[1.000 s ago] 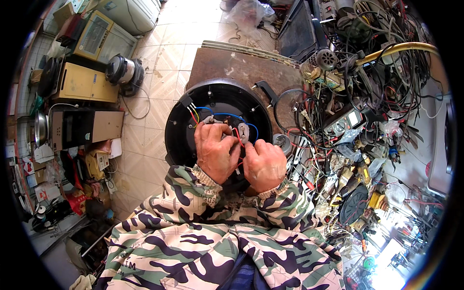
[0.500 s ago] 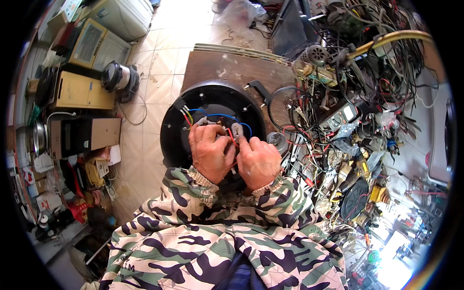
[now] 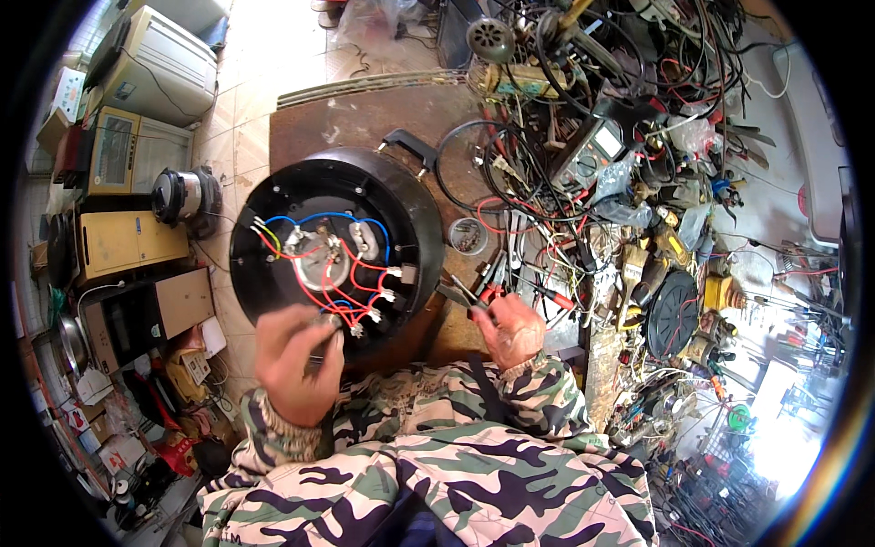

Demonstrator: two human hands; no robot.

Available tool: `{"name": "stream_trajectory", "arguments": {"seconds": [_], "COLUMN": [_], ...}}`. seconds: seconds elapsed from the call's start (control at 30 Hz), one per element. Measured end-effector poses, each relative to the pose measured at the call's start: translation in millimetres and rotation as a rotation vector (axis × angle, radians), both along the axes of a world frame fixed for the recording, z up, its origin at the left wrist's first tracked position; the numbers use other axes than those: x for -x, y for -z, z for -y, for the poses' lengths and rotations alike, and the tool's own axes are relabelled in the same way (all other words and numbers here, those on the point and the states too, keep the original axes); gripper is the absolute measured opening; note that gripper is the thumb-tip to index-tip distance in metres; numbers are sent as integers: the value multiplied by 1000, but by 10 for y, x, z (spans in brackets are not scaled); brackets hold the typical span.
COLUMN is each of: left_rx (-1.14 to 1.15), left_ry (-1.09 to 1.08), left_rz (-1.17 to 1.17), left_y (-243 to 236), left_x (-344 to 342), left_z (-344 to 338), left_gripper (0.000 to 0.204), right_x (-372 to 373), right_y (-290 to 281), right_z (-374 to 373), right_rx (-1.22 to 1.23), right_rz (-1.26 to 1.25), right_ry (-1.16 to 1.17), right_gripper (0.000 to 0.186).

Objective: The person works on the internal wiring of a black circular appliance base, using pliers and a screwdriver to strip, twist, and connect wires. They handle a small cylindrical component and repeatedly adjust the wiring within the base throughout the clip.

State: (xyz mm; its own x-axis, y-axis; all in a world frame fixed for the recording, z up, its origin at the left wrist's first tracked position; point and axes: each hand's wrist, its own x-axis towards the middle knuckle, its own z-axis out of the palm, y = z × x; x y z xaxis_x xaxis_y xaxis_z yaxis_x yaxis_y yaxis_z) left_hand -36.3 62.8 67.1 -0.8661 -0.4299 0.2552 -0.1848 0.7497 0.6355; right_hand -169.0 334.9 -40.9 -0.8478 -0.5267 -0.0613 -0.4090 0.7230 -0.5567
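Though the black pot on the table looks stiff, best held at its nine-o'clock rim, its wires seem fragile; left hand half-curls at seven, right hand bunches at four, holds unclear.

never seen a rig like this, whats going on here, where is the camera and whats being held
No machine is working here: these are a person's two bare hands, seen from a fisheye camera on their head, looking down. On a brown board sits an open, round black housing with red wires and a blue wire inside. To its right is a small round cup. The left hand is at the housing's near edge, the right hand beside some tools. Whether either grips anything is unclear.
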Motion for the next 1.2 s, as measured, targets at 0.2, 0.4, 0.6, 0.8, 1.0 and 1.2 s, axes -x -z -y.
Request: {"name": "stream_trajectory", "arguments": {"seconds": [0.2, 0.4, 0.6, 0.8, 1.0, 1.2], "left_rx": [-318, -329, -399, -1410, -2153, -2172], "left_ry": [374, 447, 298, 57, 198, 324], "left_rz": [182, 317, 265, 304, 118, 95], "left_y": [209, 535, 570, 797, 617, 494], "left_x": [-187, -161, -188, -214, 121, 25], "left_z": [-623, -947, -992, -1017, -1044, -804], "left_gripper": [35, 25, 23, 55, 72, 66], "right_x": [338, 836, 801, 285, -365, -683], "right_y": [517, 711, 990, -408, -935, -1228], "right_z": [-151, 309, 308, 172, 161, 137], "right_rx": [9, 2, 190, 134, 267, 502], "right_rz": [-3, -113, -307, -210, -196, -16], "right_ry": [88, -146, -217, -172, -173, -13], "right_gripper": [29, 91, 82, 84, 84, 63]}}
